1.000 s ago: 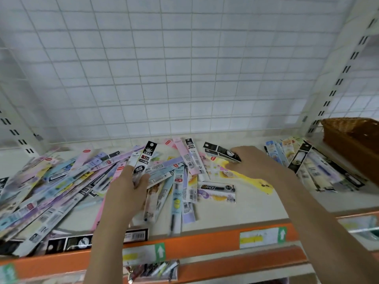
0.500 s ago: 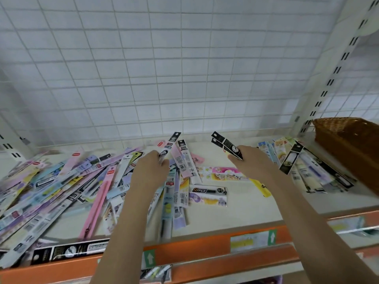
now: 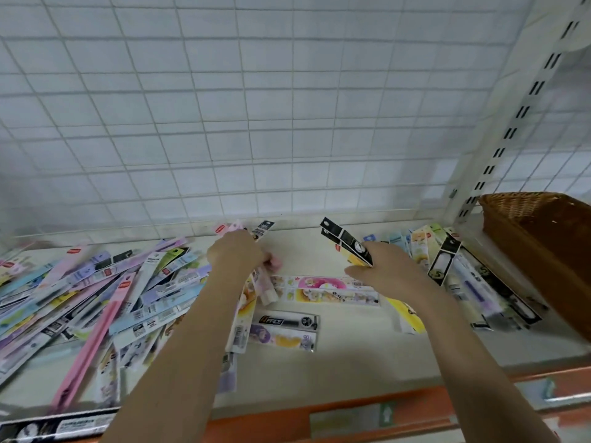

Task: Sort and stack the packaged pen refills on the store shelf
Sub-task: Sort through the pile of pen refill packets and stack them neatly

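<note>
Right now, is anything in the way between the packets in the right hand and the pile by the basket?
Nothing visible blocks that short path. The right hand grips black-topped packets just left of the sorted pile, with only bare shelf and air between. The wicker basket stands beyond the pile, not before it.

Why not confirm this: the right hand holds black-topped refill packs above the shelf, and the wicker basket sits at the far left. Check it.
Not quite. The head view shows the wicker basket at the far right. The right hand does hold black-topped refill packs above the shelf.
</note>
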Action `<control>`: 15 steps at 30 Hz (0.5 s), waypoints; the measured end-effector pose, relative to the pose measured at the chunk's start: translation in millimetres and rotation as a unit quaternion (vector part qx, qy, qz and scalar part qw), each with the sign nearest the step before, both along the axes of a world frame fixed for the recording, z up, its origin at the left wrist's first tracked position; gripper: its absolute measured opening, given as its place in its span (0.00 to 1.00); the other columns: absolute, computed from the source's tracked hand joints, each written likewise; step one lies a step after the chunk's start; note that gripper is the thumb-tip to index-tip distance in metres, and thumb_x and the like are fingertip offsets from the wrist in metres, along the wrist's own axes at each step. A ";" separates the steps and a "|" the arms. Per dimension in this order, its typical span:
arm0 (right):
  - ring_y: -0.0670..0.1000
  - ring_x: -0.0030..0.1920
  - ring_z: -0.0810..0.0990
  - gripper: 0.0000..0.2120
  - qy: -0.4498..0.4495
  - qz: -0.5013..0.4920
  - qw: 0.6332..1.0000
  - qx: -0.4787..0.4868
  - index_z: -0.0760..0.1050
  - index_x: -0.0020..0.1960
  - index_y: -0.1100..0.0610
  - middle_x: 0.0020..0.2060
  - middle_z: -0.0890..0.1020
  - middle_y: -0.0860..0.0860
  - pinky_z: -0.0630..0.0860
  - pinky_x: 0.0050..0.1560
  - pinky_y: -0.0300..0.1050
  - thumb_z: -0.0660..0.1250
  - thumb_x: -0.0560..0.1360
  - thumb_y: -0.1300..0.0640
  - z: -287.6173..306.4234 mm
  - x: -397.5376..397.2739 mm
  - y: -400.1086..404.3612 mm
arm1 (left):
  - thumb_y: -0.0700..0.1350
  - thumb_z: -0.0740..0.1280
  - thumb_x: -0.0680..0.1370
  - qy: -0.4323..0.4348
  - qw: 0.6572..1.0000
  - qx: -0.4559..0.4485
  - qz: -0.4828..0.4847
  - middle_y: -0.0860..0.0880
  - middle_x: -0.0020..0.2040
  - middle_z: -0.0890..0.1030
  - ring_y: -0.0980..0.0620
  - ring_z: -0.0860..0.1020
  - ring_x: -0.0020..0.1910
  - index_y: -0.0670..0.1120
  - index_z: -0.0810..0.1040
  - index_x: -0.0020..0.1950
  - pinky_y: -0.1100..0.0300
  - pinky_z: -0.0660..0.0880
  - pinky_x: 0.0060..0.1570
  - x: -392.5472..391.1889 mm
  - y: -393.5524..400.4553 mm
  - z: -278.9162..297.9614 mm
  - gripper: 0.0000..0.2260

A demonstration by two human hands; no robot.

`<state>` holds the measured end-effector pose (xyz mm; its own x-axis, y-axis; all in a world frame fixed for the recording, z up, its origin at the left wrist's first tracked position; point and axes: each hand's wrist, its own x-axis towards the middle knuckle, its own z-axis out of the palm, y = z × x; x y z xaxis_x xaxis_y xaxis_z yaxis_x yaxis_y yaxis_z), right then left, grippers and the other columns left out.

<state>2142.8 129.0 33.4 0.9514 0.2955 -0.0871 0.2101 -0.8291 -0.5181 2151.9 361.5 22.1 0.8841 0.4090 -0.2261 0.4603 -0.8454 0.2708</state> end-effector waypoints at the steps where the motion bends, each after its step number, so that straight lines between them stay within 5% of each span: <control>1: 0.52 0.35 0.71 0.11 0.001 0.005 1.000 0.005 0.74 0.48 0.60 0.33 0.71 0.52 0.63 0.34 0.45 0.66 0.75 0.52 0.7 1.6 -1.5 | 0.57 0.73 0.67 -0.003 1.000 -0.018 0.007 0.49 0.36 0.74 0.47 0.77 0.43 0.42 0.68 0.47 0.58 0.71 0.41 0.7 0.3 2.0 0.23; 5: 0.49 0.32 0.70 0.10 0.012 0.035 0.999 0.002 0.73 0.46 0.59 0.31 0.71 0.49 0.63 0.32 0.42 0.66 0.75 0.52 -0.4 7.0 -1.2 | 0.49 0.74 0.68 -0.009 0.995 -0.095 0.027 0.47 0.32 0.73 0.49 0.75 0.35 0.42 0.71 0.45 0.59 0.72 0.36 -3.6 4.1 9.5 0.17; 8: 0.50 0.33 0.72 0.11 0.011 0.063 0.998 -0.023 0.72 0.43 0.59 0.31 0.72 0.49 0.64 0.32 0.42 0.64 0.76 0.51 -1.3 11.5 2.7 | 0.38 0.63 0.75 -0.037 0.993 -0.102 0.035 0.42 0.31 0.71 0.47 0.73 0.31 0.36 0.75 0.47 0.58 0.71 0.31 -13.0 8.2 15.5 0.05; 11: 0.52 0.35 0.78 0.11 0.040 0.102 0.993 -0.032 0.66 0.38 0.55 0.32 0.75 0.51 0.68 0.34 0.42 0.61 0.77 0.52 1.3 12.5 9.2 | 0.35 0.58 0.75 -0.058 0.992 -0.102 0.040 0.47 0.27 0.60 0.51 0.60 0.25 0.42 0.63 0.31 0.62 0.58 0.26 -28.5 13.5 23.1 0.13; 15: 0.47 0.31 0.78 0.11 0.076 0.157 0.984 -0.037 0.66 0.39 0.51 0.32 0.77 0.49 0.73 0.39 0.42 0.58 0.79 0.48 9.3 7.1 25.4 | 0.39 0.59 0.77 -0.077 0.981 -0.154 0.092 0.47 0.28 0.62 0.51 0.60 0.25 0.43 0.61 0.34 0.64 0.57 0.27 -54.3 29.3 26.6 0.12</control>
<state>2149.9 154.4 42.7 0.7880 0.5613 -0.2529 0.3875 -0.7714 -0.5047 2097.6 390.8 48.7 0.8352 0.4979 -0.2333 0.5307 -0.6187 0.5793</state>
